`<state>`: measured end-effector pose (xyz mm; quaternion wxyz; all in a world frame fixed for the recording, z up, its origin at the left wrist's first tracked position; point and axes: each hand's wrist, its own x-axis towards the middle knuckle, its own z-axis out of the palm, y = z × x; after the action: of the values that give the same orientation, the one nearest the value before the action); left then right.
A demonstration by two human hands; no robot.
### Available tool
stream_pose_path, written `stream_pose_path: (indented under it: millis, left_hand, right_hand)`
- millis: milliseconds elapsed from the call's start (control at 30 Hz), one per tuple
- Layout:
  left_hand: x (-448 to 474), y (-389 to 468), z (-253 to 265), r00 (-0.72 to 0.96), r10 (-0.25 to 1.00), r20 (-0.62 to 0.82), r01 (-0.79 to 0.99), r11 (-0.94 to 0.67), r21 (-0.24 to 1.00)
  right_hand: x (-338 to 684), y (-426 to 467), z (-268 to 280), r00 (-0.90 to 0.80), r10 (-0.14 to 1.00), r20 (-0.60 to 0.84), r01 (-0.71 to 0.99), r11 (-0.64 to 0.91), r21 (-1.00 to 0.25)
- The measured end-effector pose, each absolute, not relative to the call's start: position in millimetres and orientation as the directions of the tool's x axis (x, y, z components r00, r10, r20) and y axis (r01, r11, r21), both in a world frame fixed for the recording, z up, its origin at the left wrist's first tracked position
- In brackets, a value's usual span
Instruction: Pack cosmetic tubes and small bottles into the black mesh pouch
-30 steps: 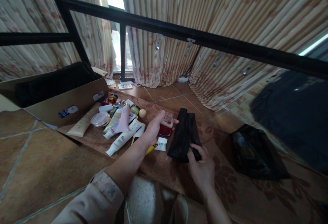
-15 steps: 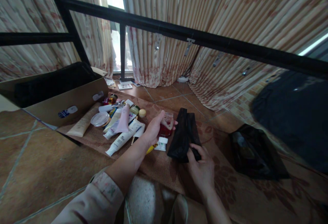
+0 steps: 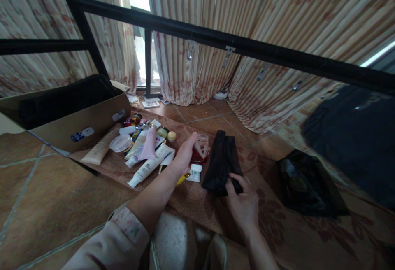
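Note:
My left hand (image 3: 185, 154) is closed around a clear bottle of red liquid (image 3: 200, 148), with the thumb along its near side and fingertips on the far side. Just below it lies a small white-capped tube (image 3: 194, 173). To the right, my right hand (image 3: 243, 196) pinches the near edge of a black mesh pouch (image 3: 220, 163) lying on the cloth. Left of my hands is a pile of cosmetics: a pink tube (image 3: 149, 142), a white tube (image 3: 149, 167), a round clear compact (image 3: 121, 143), a beige tube (image 3: 100, 148) and several small jars.
A cardboard box (image 3: 89, 126) holding a black item (image 3: 68, 97) stands at the left. A black see-through bag (image 3: 311, 192) lies at the right, near a dark bulky cloth (image 3: 352, 138). A black metal rail (image 3: 191, 31) crosses in front of the curtains (image 3: 197, 76).
The red bottle has tilted slightly in my left hand, and less of its red part shows. My right hand stays on the pouch; nothing else has visibly moved.

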<state>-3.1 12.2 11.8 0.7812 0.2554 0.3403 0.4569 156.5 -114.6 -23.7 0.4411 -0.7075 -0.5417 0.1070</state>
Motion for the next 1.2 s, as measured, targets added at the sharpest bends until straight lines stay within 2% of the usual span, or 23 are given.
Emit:
stream_pose_path:
  millis: [500,867,1200]
  left_hand:
    - [-1.5,12.4,10.1,0.281,0.873,-0.399,-0.576,0.486,0.658]
    - [-0.2,4.9,15.8,0.359,0.854,-0.376,-0.543,0.519,0.660]
    - [2.6,-1.2,17.6,0.508,0.798,-0.325,-0.553,0.592,0.586]
  right_hand:
    - [156.1,-114.8,-24.7,0.397,0.856,0.331,0.673,-0.026,-0.739]
    - [155.5,-114.6,-24.6,0.408,0.859,0.309,0.658,-0.042,-0.752]
    - [154.9,-115.5,-22.0,0.408,0.862,0.301,0.669,-0.057,-0.741]
